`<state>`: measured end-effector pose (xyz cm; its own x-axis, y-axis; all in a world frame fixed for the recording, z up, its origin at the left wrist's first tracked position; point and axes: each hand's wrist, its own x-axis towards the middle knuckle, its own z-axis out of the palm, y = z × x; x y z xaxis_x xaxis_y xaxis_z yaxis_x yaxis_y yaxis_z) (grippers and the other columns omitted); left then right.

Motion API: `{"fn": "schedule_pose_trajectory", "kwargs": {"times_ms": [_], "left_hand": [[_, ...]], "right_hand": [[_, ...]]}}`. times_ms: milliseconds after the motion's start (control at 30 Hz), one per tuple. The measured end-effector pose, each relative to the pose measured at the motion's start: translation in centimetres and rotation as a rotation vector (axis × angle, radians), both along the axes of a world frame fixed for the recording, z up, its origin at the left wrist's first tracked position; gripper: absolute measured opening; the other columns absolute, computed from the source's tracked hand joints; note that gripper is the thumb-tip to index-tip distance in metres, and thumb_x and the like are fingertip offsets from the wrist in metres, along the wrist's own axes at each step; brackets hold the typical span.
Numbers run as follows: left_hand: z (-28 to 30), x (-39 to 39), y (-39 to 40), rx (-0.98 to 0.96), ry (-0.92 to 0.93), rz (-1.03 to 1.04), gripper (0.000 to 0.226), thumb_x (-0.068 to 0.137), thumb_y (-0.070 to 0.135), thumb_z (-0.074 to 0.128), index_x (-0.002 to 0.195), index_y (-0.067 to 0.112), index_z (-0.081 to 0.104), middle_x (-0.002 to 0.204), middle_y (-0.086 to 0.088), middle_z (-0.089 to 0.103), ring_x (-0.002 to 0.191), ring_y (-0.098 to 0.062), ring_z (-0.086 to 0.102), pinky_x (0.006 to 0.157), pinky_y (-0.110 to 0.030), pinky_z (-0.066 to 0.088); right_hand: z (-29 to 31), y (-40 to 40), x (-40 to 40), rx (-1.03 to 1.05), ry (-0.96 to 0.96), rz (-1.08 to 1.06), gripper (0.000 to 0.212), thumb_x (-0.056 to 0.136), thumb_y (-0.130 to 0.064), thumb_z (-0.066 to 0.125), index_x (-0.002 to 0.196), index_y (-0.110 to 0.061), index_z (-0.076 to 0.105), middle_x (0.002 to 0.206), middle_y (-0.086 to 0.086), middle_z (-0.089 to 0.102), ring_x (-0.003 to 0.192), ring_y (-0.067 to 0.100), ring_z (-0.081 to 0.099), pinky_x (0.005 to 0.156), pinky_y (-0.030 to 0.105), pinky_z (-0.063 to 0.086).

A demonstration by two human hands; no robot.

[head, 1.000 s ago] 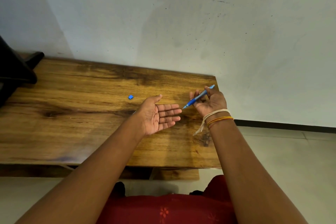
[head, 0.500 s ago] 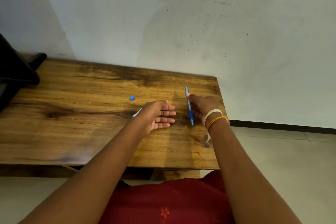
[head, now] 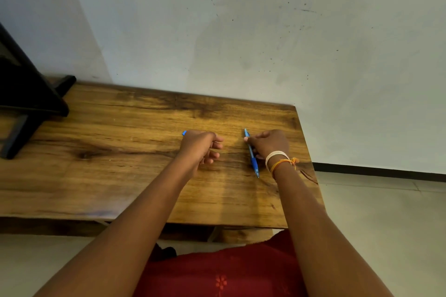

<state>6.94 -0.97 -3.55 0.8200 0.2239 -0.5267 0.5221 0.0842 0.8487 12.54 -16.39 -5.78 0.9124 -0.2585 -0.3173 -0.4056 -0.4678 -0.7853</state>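
A blue pen lies on the wooden table, tip towards me. My right hand holds it against the table, thumb on the barrel and fingers curled at its side. White and orange threads circle that wrist. My left hand hovers just left of the pen, knuckles up and fingers loosely curled, with nothing visible in them. A small blue piece peeks out on the table behind the left hand, mostly hidden by it.
A black stand or frame sits on the table's far left end. The grey wall runs right behind the table. The table's right edge is close beside my right hand, with tiled floor beyond it.
My right hand has lowered the pen from the air onto the table. My left hand has turned from palm up to knuckles up, curled its fingers and moved forward to the small blue piece.
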Motion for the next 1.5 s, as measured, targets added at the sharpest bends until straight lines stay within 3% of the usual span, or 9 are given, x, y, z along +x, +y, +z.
{"fn": "schedule_pose_trajectory", "kwargs": {"times_ms": [167, 333, 500, 733, 900, 1100, 1233, 1367, 1500], "left_hand": [[0.2, -0.3, 0.8, 0.043, -0.029, 0.002, 0.024, 0.091, 0.012, 0.049, 0.097, 0.004, 0.071, 0.077, -0.006, 0.065, 0.051, -0.014, 0.053, 0.043, -0.020, 0.037], [0.4, -0.5, 2.1, 0.063, -0.028, 0.022, 0.020, 0.089, 0.012, 0.052, 0.092, 0.005, 0.071, 0.074, -0.006, 0.065, 0.050, -0.014, 0.053, 0.043, -0.020, 0.037], [0.3, -0.3, 3.7, 0.070, -0.018, 0.068, 0.021, 0.089, 0.011, 0.049, 0.090, 0.005, 0.069, 0.071, -0.005, 0.063, 0.038, -0.009, 0.052, 0.042, -0.018, 0.035], [0.0, -0.6, 7.6, 0.158, 0.014, 0.128, 0.018, 0.088, 0.014, 0.052, 0.079, 0.014, 0.068, 0.073, -0.002, 0.065, 0.053, -0.015, 0.054, 0.050, -0.022, 0.039], [-1.1, -1.2, 10.4, 0.394, 0.002, 0.213, 0.015, 0.084, 0.014, 0.055, 0.075, 0.014, 0.066, 0.081, -0.005, 0.068, 0.064, -0.018, 0.059, 0.066, -0.026, 0.045], [-2.6, -2.6, 11.5, 0.822, -0.161, 0.030, 0.016, 0.083, 0.023, 0.060, 0.096, 0.026, 0.070, 0.106, 0.004, 0.068, 0.101, -0.017, 0.061, 0.084, -0.032, 0.049], [-3.5, -2.9, 10.8, 1.009, -0.110, -0.317, 0.047, 0.087, 0.042, 0.058, 0.132, 0.032, 0.051, 0.154, -0.002, 0.031, 0.141, -0.022, 0.027, 0.111, -0.048, 0.021], [-3.8, -3.2, 10.3, 1.086, -0.059, -0.506, 0.066, 0.089, 0.051, 0.049, 0.147, 0.035, 0.023, 0.162, -0.003, 0.002, 0.148, -0.024, 0.002, 0.115, -0.051, 0.008], [-3.6, -3.2, 10.0, 1.094, -0.043, -0.526, 0.064, 0.091, 0.051, 0.045, 0.148, 0.034, 0.022, 0.162, -0.005, 0.001, 0.148, -0.025, 0.000, 0.115, -0.053, 0.007]], "right_hand": [[0.3, 0.3, -0.2, -0.075, -0.016, 0.035, 0.024, 0.070, -0.028, 0.084, 0.058, -0.020, 0.063, 0.075, 0.006, 0.071, 0.082, 0.025, 0.070, 0.078, 0.045, 0.059], [0.5, -0.2, 0.2, -0.120, -0.004, 0.041, 0.023, 0.073, -0.031, 0.080, 0.080, -0.009, 0.075, 0.080, 0.008, 0.072, 0.081, 0.027, 0.070, 0.077, 0.044, 0.059], [0.6, 0.2, 0.3, -0.172, -0.069, 0.023, 0.026, 0.078, -0.034, 0.075, 0.082, -0.008, 0.075, 0.088, 0.011, 0.074, 0.081, 0.027, 0.066, 0.071, 0.032, 0.051], [1.6, 5.8, -0.1, -0.120, -0.171, 0.121, 0.012, 0.082, -0.017, 0.065, 0.084, -0.013, 0.076, 0.090, 0.009, 0.075, 0.087, 0.023, 0.068, 0.068, 0.019, 0.037], [1.2, 9.6, -1.1, -0.068, -0.173, 0.271, 0.012, 0.082, -0.015, 0.065, 0.086, -0.017, 0.076, 0.091, 0.003, 0.075, 0.085, 0.016, 0.067, 0.074, 0.020, 0.046], [0.4, 12.5, -1.9, -0.190, -0.235, 0.456, 0.021, 0.084, -0.010, 0.062, 0.102, -0.014, 0.073, 0.101, 0.007, 0.071, 0.095, 0.020, 0.065, 0.080, 0.024, 0.050], [-0.2, 13.2, -2.1, -0.355, -0.263, 0.577, 0.030, 0.085, -0.014, 0.064, 0.114, -0.014, 0.070, 0.117, 0.012, 0.065, 0.110, 0.027, 0.059, 0.096, 0.034, 0.047], [-0.6, 12.9, -2.2, -0.457, -0.310, 0.579, 0.024, 0.085, -0.012, 0.063, 0.106, -0.014, 0.073, 0.114, 0.014, 0.063, 0.107, 0.031, 0.059, 0.090, 0.035, 0.049], [-0.9, 12.6, -2.0, -0.423, -0.297, 0.578, 0.015, 0.084, -0.014, 0.067, 0.097, -0.010, 0.074, 0.106, 0.013, 0.067, 0.100, 0.029, 0.063, 0.088, 0.039, 0.052]]}}
